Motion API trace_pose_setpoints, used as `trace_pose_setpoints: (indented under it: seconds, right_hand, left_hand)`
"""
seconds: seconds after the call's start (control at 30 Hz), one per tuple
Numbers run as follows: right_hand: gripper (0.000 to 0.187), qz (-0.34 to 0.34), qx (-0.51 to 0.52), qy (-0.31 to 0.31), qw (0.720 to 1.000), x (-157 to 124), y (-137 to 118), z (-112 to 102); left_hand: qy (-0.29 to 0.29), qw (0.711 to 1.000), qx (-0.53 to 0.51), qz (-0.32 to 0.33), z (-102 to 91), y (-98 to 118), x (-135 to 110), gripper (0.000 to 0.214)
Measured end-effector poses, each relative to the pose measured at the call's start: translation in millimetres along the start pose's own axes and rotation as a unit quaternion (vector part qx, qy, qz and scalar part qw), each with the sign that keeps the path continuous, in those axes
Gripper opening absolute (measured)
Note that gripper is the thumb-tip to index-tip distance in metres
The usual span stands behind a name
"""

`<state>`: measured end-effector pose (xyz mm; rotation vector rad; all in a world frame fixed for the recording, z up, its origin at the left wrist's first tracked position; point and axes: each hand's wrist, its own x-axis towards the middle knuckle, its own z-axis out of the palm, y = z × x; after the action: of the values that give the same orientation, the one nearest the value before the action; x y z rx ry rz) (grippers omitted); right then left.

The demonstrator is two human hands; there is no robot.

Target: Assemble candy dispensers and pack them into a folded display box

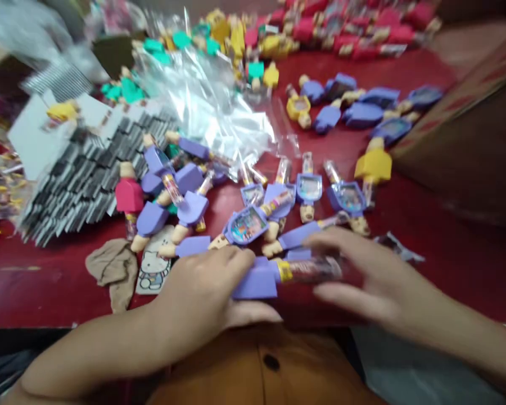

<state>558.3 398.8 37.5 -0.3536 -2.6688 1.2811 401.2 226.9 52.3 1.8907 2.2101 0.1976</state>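
My left hand (206, 287) is closed around the body of a purple toy (259, 280) with a clear tube (310, 270) pointing right. The tube has a yellow band and dark contents. Around the tube's far end, my right hand (371, 275) is open, thumb and fingers apart; contact cannot be made out. Just beyond lie more purple toys, one with a picture window (248, 224) facing up. A beige cloth piece (113, 267) and a Hello Kitty card (154, 267) rest left of my left hand.
Stacked grey strips (88, 169) and crumpled clear plastic bags (219, 107) occupy the left and middle of the red table (442, 270). Red toys (346, 28) are heaped at the back. A cardboard box (468, 124) bounds the right side, near a yellow toy (373, 163).
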Motion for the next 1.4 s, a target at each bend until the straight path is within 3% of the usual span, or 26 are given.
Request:
trace_pose_setpoints:
  seconds: [0.1, 0.17, 0.27, 0.33, 0.43, 0.5, 0.6, 0.7, 0.77, 0.87, 1.0, 1.07, 1.17, 1.27, 1.33, 1.4]
  right_hand:
    - [0.024, -0.022, -0.057, 0.136, 0.989, 49.5, 9.2, -23.5]
    - [0.021, -0.034, -0.068, 0.163, 0.984, 84.9, 19.5, -28.5]
    - [0.014, -0.083, -0.094, 0.104, 0.987, 138.3, 34.7, -16.5]
    - [0.019, -0.107, -0.158, 0.048, 0.98, 171.6, 40.5, 2.5]
    - [0.074, -0.074, -0.294, -0.024, 0.952, 212.9, 42.6, 34.5]
    - [0.09, -0.045, -0.342, -0.058, 0.937, 233.4, 43.2, 47.6]
    - [0.067, -0.059, -0.348, -0.09, 0.931, 257.9, 47.9, 43.2]
    - [0.036, -0.061, -0.355, -0.093, 0.928, 286.4, 55.0, 18.1]
    - [0.024, -0.038, -0.362, -0.064, 0.929, 312.0, 55.7, 0.5]
    - [0.018, 0.005, -0.359, 0.011, 0.933, 356.8, 46.4, -15.2]
    - [0.028, 0.035, -0.33, 0.1, 0.938, 402.5, 28.9, -11.5]
    - [0.031, 0.024, -0.308, 0.119, 0.944, 411.4, 27.0, -0.9]
    - [0.031, 0.01, -0.273, 0.088, 0.958, 409.0, 36.4, 19.8]
    - [0.054, 0.02, -0.241, 0.039, 0.969, 393.0, 53.3, 32.3]
    - [0.069, 0.016, -0.222, 0.046, 0.974, 373.1, 64.0, 27.9]
    - [0.069, -0.015, -0.199, 0.092, 0.976, 341.7, 73.4, 11.6]
  left_hand:
    - [0.064, 0.995, 0.022, -0.077, -8.3, -21.7, 15.5, 0.053]
    - [0.071, 0.994, -0.03, -0.081, -9.5, -36.4, 26.9, 0.048]
    - [0.089, 0.987, -0.116, -0.072, -7.6, -57.3, 45.6, 0.032]
    - [0.099, 0.987, -0.091, -0.086, -3.8, -71.6, 58.6, 0.03]
    - [0.073, 0.992, 0.048, -0.086, 5.7, -95.0, 73.1, 0.02]
    - [0.049, 0.988, 0.127, -0.073, 12.3, -109.5, 74.9, 0.016]
    - [0.022, 0.983, 0.171, -0.064, 16.6, -124.6, 66.2, 0.012]
    - [-0.016, 0.984, 0.167, -0.053, 12.9, -132.6, 53.9, 0.014]
    - [-0.039, 0.987, 0.152, -0.031, 9.1, -136.7, 47.8, 0.011]
    - [-0.057, 0.993, 0.102, 0.013, 5.8, -141.3, 43.9, 0.011]
    - [-0.039, 0.999, 0.035, 0.005, 4.9, -138.6, 51.0, 0.014]
    - [-0.027, 0.999, 0.027, -0.008, 5.1, -134.6, 59.7, 0.016]
    - [0.002, 0.998, 0.055, -0.024, 8.0, -134.0, 75.0, 0.015]
    - [0.02, 0.994, 0.1, -0.048, 15.9, -145.2, 86.3, 0.018]
    - [0.023, 0.992, 0.118, -0.049, 22.4, -155.6, 89.9, 0.018]
    - [0.039, 0.992, 0.111, -0.05, 25.6, -161.7, 90.7, 0.019]
